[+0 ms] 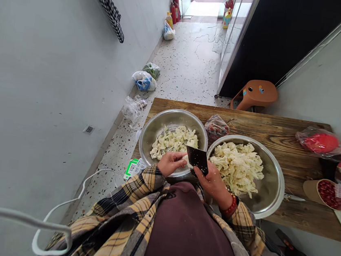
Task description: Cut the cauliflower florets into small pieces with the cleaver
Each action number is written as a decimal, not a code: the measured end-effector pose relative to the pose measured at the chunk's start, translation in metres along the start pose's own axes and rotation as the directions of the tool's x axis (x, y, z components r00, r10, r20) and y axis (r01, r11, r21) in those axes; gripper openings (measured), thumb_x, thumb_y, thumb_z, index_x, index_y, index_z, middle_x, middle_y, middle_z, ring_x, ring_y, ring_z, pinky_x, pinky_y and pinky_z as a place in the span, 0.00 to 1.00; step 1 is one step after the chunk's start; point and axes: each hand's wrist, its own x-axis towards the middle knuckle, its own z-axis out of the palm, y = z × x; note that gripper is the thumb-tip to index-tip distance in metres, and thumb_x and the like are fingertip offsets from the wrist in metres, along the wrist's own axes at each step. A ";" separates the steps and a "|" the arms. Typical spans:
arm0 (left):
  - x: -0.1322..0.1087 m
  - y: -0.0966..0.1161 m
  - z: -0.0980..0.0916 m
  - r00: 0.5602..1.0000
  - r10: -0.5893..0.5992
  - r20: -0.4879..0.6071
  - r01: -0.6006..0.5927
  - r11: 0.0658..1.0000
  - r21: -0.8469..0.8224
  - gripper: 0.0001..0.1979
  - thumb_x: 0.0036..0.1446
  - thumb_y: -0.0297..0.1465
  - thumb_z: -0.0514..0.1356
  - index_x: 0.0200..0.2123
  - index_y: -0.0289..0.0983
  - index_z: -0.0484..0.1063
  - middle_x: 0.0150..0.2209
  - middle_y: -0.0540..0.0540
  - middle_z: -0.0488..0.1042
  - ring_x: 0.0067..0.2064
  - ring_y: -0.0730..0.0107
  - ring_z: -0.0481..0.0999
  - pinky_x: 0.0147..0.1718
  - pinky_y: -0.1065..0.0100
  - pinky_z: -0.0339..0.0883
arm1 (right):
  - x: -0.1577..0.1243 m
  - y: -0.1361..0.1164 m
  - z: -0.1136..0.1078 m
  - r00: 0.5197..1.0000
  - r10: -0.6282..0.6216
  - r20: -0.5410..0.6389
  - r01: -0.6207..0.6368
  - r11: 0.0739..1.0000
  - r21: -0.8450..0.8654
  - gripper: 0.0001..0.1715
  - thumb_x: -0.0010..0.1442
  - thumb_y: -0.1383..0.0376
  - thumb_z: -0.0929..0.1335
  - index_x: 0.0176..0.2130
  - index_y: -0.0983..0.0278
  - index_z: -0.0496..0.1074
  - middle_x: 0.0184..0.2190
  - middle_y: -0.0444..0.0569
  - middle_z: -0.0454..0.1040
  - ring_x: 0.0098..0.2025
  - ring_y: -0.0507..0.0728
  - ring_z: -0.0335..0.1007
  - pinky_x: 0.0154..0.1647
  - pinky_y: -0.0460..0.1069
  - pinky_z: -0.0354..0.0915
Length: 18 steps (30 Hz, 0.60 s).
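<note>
Two steel bowls stand side by side in front of me. Small cauliflower florets lie in the left bowl, and a taller heap of cauliflower fills much of the right bowl. My left hand, over the near rim of the left bowl, pinches a pale piece of cauliflower. My right hand, between the bowls, is closed on a knife with a broad dark blade, white crumbs on it. The blade meets or nearly meets the piece; its handle is hidden in my palm.
On the wooden table sit a plastic bag of reddish contents, scissors, a tub of red beans and a wrapped red item. A brown stool stands behind; bags line the left wall.
</note>
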 end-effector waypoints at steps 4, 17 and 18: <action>-0.001 0.000 0.000 1.000 0.002 0.018 -0.002 1.000 0.016 0.17 0.48 0.42 0.63 0.31 0.33 0.78 0.24 0.50 0.72 0.26 0.75 0.67 0.29 0.73 0.63 | 0.001 0.001 0.002 1.000 0.006 0.023 -0.006 1.000 0.019 0.12 0.64 0.60 0.60 0.40 0.63 0.69 0.35 0.51 0.73 0.37 0.58 0.70 0.39 0.51 0.66; -0.003 -0.014 -0.002 0.997 0.022 0.078 -0.024 0.999 0.032 0.22 0.51 0.46 0.61 0.36 0.31 0.74 0.29 0.47 0.74 0.31 0.71 0.70 0.34 0.70 0.65 | 0.002 0.005 0.022 1.000 0.019 -0.015 -0.019 0.999 0.030 0.12 0.65 0.59 0.60 0.40 0.64 0.67 0.35 0.52 0.72 0.38 0.59 0.69 0.40 0.53 0.66; -0.004 -0.014 -0.001 0.995 0.044 0.087 -0.047 0.998 0.035 0.22 0.51 0.45 0.61 0.39 0.31 0.74 0.32 0.46 0.74 0.34 0.69 0.71 0.36 0.69 0.66 | 0.002 0.004 0.023 0.999 0.024 -0.024 -0.023 0.999 0.027 0.12 0.65 0.59 0.60 0.40 0.64 0.67 0.35 0.52 0.72 0.39 0.58 0.69 0.41 0.53 0.66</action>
